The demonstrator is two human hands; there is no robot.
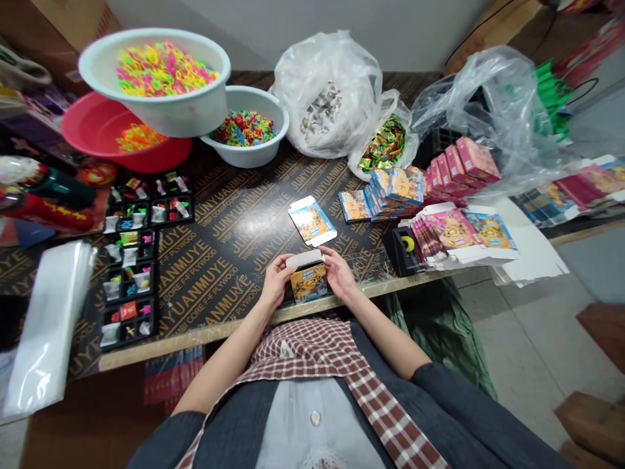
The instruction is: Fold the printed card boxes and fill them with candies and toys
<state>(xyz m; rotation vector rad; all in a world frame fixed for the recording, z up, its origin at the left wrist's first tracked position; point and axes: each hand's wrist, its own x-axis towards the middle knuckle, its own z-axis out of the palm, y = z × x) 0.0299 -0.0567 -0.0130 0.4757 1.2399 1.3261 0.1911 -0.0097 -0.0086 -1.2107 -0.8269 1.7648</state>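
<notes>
Between my two hands, close to the table's front edge, stands a small printed cardboard box (pixel 308 284) in orange and blue, its white top flap raised. My left hand (pixel 277 280) grips the box's left side, with the thumb near the top. At its right side my right hand (pixel 338 273) has its fingers closed on the upper corner by the flap. Just beyond the box a flattened carton (pixel 313 221) of similar print lies on the dark plywood table (pixel 219 241).
Several black compartment trays (pixel 127 286) of small toys lie left, beside plastic sleeves (pixel 46 319). Behind are tubs (pixel 161 111) of colourful pieces and bags of packets (pixel 327 98). Filled blue boxes (pixel 381 195), pink boxes (pixel 461 166), a tape dispenser (pixel 406 251) and flat cartons (pixel 449 231) stand right.
</notes>
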